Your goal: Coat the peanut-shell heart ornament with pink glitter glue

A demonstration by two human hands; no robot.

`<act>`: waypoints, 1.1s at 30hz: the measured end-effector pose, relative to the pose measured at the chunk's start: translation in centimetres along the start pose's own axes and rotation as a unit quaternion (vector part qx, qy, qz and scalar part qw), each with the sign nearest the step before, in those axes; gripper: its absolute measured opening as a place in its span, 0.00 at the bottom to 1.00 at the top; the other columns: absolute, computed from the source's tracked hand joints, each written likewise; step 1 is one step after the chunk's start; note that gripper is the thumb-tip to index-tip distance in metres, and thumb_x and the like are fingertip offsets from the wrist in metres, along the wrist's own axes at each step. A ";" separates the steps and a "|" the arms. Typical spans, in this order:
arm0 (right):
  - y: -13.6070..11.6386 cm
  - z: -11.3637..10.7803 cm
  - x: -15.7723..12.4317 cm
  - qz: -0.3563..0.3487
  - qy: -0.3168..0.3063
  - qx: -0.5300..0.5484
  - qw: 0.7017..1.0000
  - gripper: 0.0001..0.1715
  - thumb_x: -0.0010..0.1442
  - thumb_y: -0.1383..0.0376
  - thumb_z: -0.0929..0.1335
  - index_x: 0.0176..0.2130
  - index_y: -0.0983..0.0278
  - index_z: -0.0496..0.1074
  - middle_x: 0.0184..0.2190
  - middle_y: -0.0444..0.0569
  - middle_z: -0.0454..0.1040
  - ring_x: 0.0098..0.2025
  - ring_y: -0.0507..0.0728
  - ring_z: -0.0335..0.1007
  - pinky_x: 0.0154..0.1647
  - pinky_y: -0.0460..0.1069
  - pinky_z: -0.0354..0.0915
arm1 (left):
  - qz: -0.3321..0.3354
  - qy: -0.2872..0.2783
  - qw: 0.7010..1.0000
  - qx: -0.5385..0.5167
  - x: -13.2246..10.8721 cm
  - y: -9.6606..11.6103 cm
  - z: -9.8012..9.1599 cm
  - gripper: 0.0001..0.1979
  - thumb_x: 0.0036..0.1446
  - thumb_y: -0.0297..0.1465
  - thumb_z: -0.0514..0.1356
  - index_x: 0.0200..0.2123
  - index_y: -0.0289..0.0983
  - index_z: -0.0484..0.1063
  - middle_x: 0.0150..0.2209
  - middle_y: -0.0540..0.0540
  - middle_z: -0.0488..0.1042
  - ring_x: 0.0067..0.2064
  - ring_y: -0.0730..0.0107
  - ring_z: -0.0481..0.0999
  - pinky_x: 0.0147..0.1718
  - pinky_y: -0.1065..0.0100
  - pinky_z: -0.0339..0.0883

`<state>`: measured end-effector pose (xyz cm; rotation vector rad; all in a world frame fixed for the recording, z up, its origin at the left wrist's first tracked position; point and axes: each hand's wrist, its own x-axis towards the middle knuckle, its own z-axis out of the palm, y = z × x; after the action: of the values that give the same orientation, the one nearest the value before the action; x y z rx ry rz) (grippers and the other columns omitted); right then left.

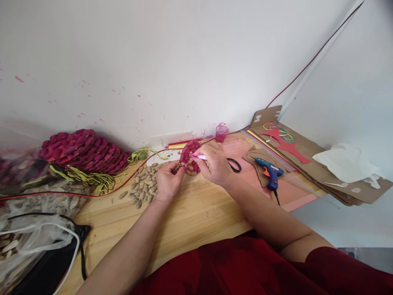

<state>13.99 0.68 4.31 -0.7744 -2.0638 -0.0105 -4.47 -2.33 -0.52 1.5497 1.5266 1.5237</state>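
Observation:
My left hand (170,177) is closed on the lower left edge of a round peanut-shell piece (186,152), partly coated magenta, with some shells still bare tan. In my right hand (216,164) is a slim pink-and-white paintbrush (201,157), gripped between thumb and fingers, its tip against the piece. Fingers cover part of the piece. Loose peanuts (144,184) lie in a heap just left of my left hand. Behind my right hand stands a clear plastic cup (221,133) with magenta paint.
A stack of magenta peanut-shell pieces (86,151) with yellow-green cords leans at the left wall. Bagged peanuts (18,246) sit nearer. Rightward are black-handled scissors (235,164), a blue glue gun (272,172) on cardboard, red cutouts (285,143) and white cloth (346,162). A red cord crosses the table.

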 end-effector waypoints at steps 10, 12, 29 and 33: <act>-0.1 -0.1 0.0 -0.017 0.001 -0.015 1.000 0.05 0.69 0.64 0.66 0.38 0.60 0.70 0.34 0.48 0.78 0.41 0.60 0.69 0.44 0.56 0.58 | 0.000 0.005 1.000 0.020 -0.1 -0.4 0.1 0.16 0.53 0.38 0.64 0.39 0.34 0.85 0.35 0.43 0.83 0.37 0.60 0.79 0.42 0.63 0.70; 0.0 -0.1 0.0 -0.019 0.005 -0.014 1.000 0.06 0.70 0.64 0.66 0.38 0.60 0.70 0.34 0.48 0.78 0.41 0.60 0.69 0.44 0.56 0.58 | 0.002 0.005 1.000 0.023 -0.1 -0.4 0.1 0.16 0.53 0.38 0.64 0.39 0.34 0.85 0.34 0.43 0.83 0.37 0.60 0.79 0.42 0.63 0.71; 0.2 -0.1 0.1 -0.031 0.037 -0.001 0.999 0.07 0.70 0.63 0.66 0.38 0.61 0.70 0.33 0.48 0.78 0.40 0.60 0.69 0.43 0.56 0.59 | 0.022 0.005 0.999 0.033 -0.1 -0.9 0.1 0.15 0.54 0.38 0.65 0.39 0.35 0.85 0.33 0.44 0.82 0.37 0.60 0.78 0.43 0.63 0.72; 0.1 -0.1 0.1 -0.029 0.037 0.008 0.999 0.06 0.70 0.63 0.66 0.38 0.60 0.70 0.34 0.48 0.79 0.40 0.60 0.69 0.43 0.56 0.60 | 0.027 0.004 0.999 0.034 -0.1 -0.9 0.1 0.15 0.54 0.37 0.65 0.39 0.35 0.85 0.33 0.43 0.82 0.37 0.60 0.79 0.42 0.62 0.72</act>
<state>14.10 0.73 4.44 -0.6947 -2.0126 -0.0529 -4.67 -2.12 -1.38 1.6382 1.5679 1.5243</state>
